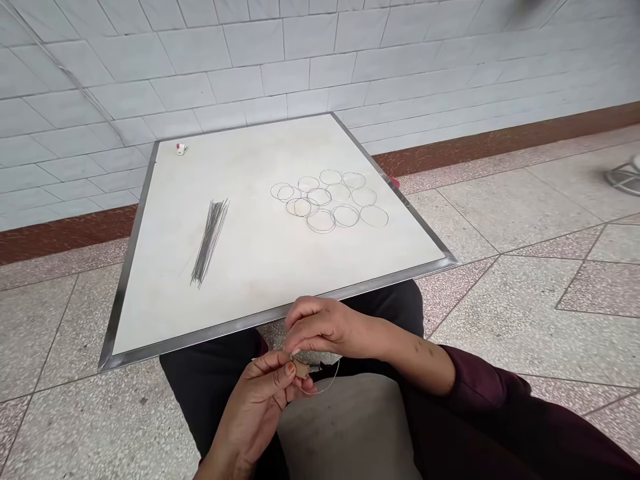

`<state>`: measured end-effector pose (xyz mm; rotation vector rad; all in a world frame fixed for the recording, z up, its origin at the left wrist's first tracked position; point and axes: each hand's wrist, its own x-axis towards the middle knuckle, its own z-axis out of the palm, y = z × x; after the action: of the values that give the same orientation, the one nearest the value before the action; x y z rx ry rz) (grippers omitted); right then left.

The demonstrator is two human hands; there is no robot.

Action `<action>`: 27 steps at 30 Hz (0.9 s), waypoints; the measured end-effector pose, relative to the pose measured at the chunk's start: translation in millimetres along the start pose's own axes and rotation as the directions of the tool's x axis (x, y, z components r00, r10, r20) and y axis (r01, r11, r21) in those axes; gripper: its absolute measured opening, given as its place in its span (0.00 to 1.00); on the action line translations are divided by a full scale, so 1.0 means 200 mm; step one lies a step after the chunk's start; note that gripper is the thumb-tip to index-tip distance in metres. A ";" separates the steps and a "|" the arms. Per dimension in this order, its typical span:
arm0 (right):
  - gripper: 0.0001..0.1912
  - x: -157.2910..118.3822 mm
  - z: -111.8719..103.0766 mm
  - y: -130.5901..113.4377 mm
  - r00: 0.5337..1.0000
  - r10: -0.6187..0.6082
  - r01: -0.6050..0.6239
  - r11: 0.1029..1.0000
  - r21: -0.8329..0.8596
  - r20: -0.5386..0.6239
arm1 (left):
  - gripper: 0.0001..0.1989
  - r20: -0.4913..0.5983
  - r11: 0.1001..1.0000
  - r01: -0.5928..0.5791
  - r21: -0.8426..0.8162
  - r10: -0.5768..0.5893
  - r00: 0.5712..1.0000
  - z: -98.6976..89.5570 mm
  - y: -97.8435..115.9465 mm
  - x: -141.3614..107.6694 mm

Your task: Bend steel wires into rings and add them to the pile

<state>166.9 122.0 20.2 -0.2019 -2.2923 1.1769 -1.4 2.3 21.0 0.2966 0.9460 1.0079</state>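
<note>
Below the near edge of the white table (pixel 255 267), my left hand (pixel 265 390) pinches a small tan piece (pixel 301 369) between thumb and fingers. A thin wire (pixel 334 379) curves from this piece in a loop to the right. My right hand (pixel 320 327) meets the left one from above, its fingertips pressed together on the wire near the tan piece. Several thin wire rings (pixel 346 215) lie overlapping on the right half of the table. A bundle of straight dark wires (pixel 210 240) rests on the left half.
A small white and red object (pixel 181 149) sits at the table's far left corner. Metal trim (pixel 390 276) runs along the table's edge. Behind stands a tiled wall (pixel 260 47). Part of a round metal stand (pixel 625 179) shows at the far right.
</note>
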 end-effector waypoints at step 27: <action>0.08 -0.03 0.00 0.02 0.999 -0.011 0.011 1.000 0.017 0.049 | 0.09 -0.069 0.993 0.057 0.100 -0.051 0.996 0.01 0.00 0.00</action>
<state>171.6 122.9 14.8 -0.1554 -2.3226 1.2076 -0.4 2.8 22.0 0.3224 1.0619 0.9263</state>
